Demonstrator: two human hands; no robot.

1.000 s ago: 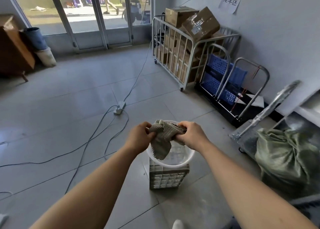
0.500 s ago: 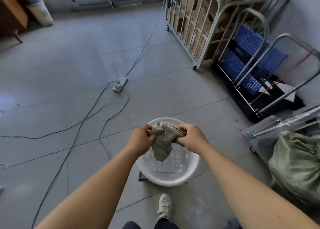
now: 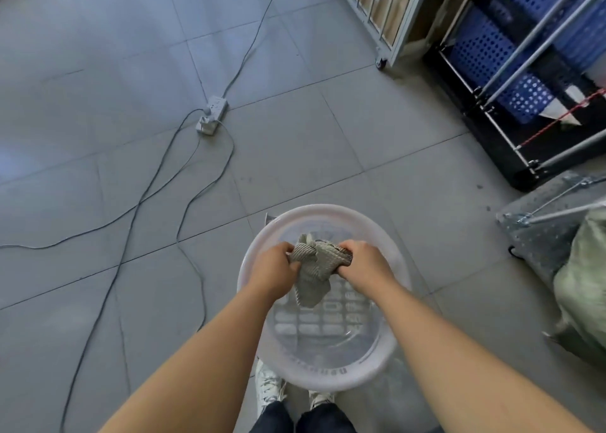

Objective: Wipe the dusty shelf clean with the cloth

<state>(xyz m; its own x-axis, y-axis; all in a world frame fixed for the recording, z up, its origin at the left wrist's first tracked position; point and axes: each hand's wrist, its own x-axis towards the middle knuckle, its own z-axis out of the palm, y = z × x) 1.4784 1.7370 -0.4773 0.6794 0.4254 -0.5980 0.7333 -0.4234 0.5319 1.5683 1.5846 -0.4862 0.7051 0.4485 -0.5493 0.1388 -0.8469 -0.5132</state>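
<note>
Cloth (image 3: 312, 270) nearer basin (image 3: 331, 381), ends hidden.

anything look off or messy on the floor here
Yes: a power strip and its loose cables sprawl across the floor tiles, left of the basin where the left hand and right hand grip the cloth. A trip risk, and unwise near splashes.

Hands: we see our left hand (image 3: 273, 265) and right hand (image 3: 364, 262) low in mid-frame, each gripping an end of the cloth (image 3: 313, 268).
Cloth: grey, ribbed, bunched between them, one corner hanging down.
Basin: a white basin (image 3: 328, 383) lies directly beneath; our shoes (image 3: 269, 386) show beside its near rim.
Upper left: a power strip (image 3: 214, 111) on the tiled floor (image 3: 98, 72), cables (image 3: 157, 186) trailing away.
Right edge: blue crates (image 3: 485, 49) above, a green sack (image 3: 583, 285) below.
</note>
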